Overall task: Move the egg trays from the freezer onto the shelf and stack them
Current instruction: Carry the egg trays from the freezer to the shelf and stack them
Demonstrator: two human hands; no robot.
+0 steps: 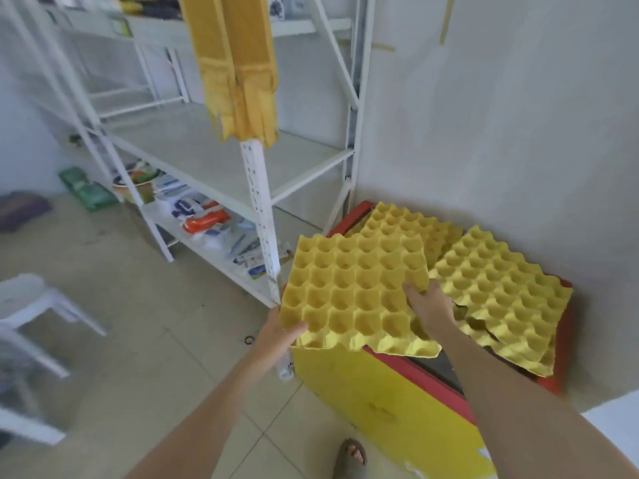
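I hold a yellow egg tray [352,288] level in front of me, above the left end of the freezer [380,392]. My left hand [281,335] grips its near left corner. My right hand [427,305] grips its right edge, fingers over the rim. More yellow egg trays lie on the freezer's red-rimmed top: one pile at the right [501,292] and another behind [415,223]. The white metal shelf [214,157] stands to the left, its middle board bare.
A yellow cloth [238,70] hangs over the shelf's front post. Packets and a bowl fill the bottom shelf [207,219]. A white plastic stool [34,305] stands at the left on the tiled floor. My foot [351,456] is beside the freezer. A white wall runs behind.
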